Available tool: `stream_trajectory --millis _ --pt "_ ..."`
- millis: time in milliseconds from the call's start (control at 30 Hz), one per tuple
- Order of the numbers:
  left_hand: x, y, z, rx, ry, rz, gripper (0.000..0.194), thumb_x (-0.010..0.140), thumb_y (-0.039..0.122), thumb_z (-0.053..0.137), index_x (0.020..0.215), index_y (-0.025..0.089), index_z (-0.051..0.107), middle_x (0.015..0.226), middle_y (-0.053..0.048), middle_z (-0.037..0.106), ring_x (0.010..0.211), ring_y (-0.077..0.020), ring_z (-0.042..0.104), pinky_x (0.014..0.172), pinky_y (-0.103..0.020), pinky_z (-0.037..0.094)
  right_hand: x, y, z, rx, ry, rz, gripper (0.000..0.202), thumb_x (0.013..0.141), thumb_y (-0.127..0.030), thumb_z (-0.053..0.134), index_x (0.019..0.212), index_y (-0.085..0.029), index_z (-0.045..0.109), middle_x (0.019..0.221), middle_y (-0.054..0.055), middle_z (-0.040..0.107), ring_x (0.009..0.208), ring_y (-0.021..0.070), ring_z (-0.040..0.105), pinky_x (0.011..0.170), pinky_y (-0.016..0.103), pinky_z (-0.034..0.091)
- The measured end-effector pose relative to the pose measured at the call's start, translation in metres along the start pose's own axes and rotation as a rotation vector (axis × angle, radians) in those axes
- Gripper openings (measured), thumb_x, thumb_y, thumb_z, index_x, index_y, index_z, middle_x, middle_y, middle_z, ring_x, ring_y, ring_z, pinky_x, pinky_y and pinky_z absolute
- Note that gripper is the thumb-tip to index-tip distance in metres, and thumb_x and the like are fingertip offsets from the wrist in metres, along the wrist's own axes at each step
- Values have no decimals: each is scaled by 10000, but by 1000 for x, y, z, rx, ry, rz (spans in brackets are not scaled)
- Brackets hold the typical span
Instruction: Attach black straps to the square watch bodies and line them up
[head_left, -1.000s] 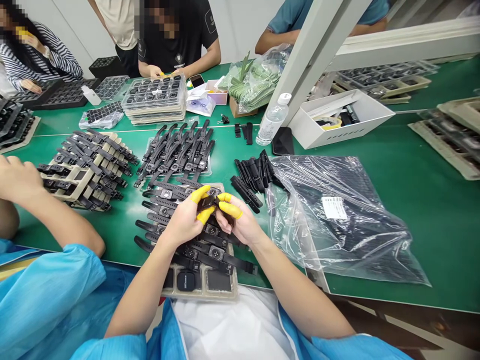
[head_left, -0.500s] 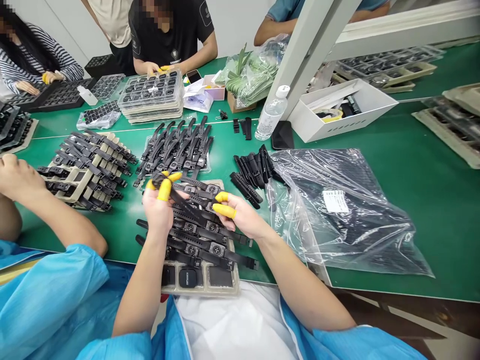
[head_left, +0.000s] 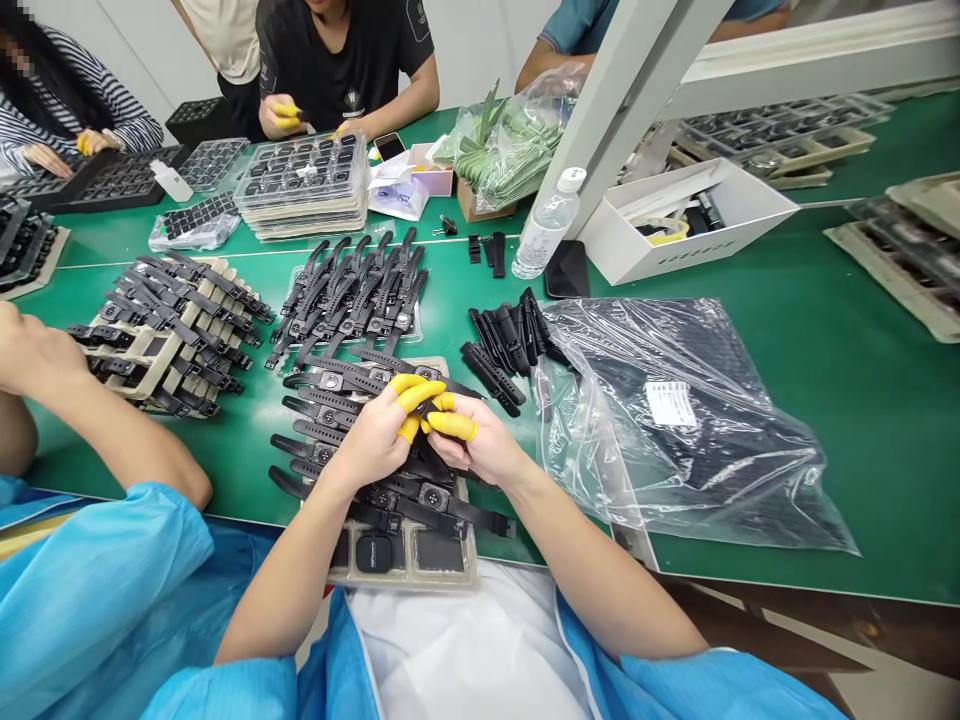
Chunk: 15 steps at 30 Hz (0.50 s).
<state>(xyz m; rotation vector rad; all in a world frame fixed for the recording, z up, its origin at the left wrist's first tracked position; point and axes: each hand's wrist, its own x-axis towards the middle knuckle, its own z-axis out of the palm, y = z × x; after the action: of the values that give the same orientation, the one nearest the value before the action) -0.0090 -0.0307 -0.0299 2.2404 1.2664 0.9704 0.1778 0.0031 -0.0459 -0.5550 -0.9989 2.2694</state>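
The left hand (head_left: 381, 432) and right hand (head_left: 480, 440), fingertips in yellow rubber cots, together pinch a small black watch piece (head_left: 424, 408) above the beige plastic tray (head_left: 475, 560) of black-strapped smartwatches (head_left: 433, 497) on the green table (head_left: 787, 400).

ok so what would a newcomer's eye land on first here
Probably the yellow finger covers on the left hand and right hand, meeting at a small dark piece above a tray of watches. Next, likely the big clear bag with a white label, to their right, then the green bundle in plastic near the bottle.
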Motion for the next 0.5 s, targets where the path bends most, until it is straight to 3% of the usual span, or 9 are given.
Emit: stream_trajectory --millis 500 --pt "3 3 6 20 62 36 459 1040 127 431 1480 235 505 1284 -128 587 1233 -235 606 1071 -428 554 2 1 2 162 12 16 298 855 -423 756 923 -217 551 434 -129 408 344 60 217 342 162 176"
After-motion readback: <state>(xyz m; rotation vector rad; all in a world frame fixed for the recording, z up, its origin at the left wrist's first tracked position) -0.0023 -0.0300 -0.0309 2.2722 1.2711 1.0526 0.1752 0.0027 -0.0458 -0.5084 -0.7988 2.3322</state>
